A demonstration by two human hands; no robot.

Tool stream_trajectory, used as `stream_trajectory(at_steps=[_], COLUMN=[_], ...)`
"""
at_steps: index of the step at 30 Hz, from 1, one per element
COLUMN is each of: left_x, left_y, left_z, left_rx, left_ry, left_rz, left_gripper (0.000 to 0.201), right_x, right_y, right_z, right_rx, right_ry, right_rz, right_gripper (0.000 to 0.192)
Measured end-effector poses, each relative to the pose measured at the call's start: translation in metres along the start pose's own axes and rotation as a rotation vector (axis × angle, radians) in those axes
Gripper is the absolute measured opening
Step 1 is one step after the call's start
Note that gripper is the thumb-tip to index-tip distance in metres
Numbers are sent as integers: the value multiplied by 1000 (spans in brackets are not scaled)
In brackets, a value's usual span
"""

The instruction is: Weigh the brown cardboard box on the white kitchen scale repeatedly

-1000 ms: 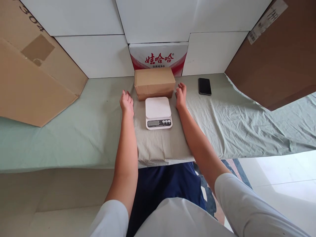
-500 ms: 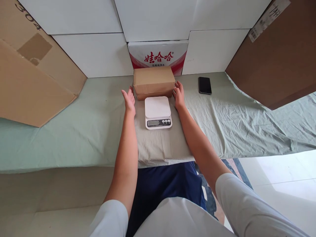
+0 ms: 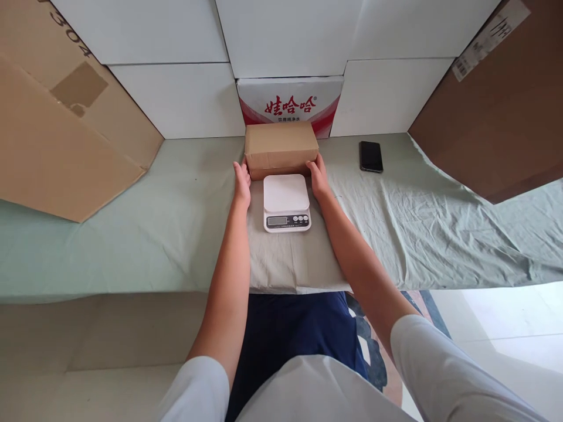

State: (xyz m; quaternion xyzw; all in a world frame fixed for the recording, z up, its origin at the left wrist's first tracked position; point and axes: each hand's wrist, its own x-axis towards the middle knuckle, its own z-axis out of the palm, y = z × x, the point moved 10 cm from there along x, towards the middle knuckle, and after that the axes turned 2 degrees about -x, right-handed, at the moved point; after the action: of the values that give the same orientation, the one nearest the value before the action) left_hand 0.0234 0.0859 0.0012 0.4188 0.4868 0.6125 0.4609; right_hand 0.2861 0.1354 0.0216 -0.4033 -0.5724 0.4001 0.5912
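A small brown cardboard box stands on the cloth between my two hands. My left hand is at its left end, with the thumb raised and the fingers against the lower side. On the right end, my right hand grips the box, its thumb on the front face and its fingers along the side, partly hidden. Directly in front of the box sits a white kitchen scale, its small display and buttons facing me. Nothing lies on the scale's platform.
A black phone lies on the green cloth to the right. Behind the box stands a white and red carton against white panels. Large cardboard pieces flank the table at left and right.
Both hands have closed in on the box's ends; the right thumb now rests on its front. The view has shifted slightly, and the scale stays before the box.
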Motion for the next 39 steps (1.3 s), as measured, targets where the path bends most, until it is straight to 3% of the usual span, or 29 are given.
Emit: stream_trajectory(at_steps=[7,14,19,22,26,30,35,39], left_x=[-2,-1,-1,-7,-34,-81,-129,-138], left_y=[8,5,16,30,52,60,50,39], left_z=[8,-1,0,5,9,1,-19,-27], left_rx=[14,-17,-92,-108,-85,-42,10,52], left_ry=[-53,7,14,6,-33,-79,-82,-9], left_rz=[43,42,141,209,258,237,214,187], left_gripper=[78,83,93,95,98,100,91,89], right_x=[0,-1,-7,-15,-32,-71,-128,-140], right_y=[-1,-8,-44,-70,-99,-110,-95,-83], right_z=[3,9,11,9,0,-7,-6,-6], right_rx=[-66,-46,-79,-130,-132,-94,-88,-97], right_ry=[1,-22,-34,-25,-11,-57,-100,-78], right_rz=[14,-17,-245,-306,-316,-305,-236,-201], right_gripper=[49,61,78,83,80,77,86,86])
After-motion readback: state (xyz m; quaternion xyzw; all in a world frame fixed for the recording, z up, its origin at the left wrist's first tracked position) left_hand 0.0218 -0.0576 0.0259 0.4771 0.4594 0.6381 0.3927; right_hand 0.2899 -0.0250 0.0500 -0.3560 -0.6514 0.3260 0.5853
